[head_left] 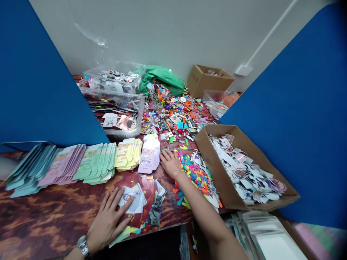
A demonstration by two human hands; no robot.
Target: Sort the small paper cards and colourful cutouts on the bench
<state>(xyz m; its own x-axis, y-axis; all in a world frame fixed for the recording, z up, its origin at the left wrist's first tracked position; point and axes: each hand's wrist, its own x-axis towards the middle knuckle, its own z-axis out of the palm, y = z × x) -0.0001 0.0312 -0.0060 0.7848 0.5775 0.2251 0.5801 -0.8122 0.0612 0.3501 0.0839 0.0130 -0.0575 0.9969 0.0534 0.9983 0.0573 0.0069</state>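
My left hand (111, 216), with a metal watch at its wrist, lies flat with fingers spread at the left side of a loose pile of picture cards (137, 202). Its fingertips rest on a pale card with a figure on it. Farther out, my right hand (170, 164) is palm down with its fingers stretched, holding nothing I can see. It is between a stack of lilac packets (148, 157) and a heap of small bright balloon-like pieces (193, 171). Yellow packets (127, 153), green packets (97, 162), pink packets (62, 164) and blue packets (29, 171) stand in a row leftward.
A cardboard box (214, 166) of white tags stands at the right. Mixed trinkets (173, 115) cover the back of the table, near a green bag (162, 77). Clear plastic bins (141, 119) stand back left, a smaller carton (197, 81) back right. Blue partitions (284, 108) flank the table.
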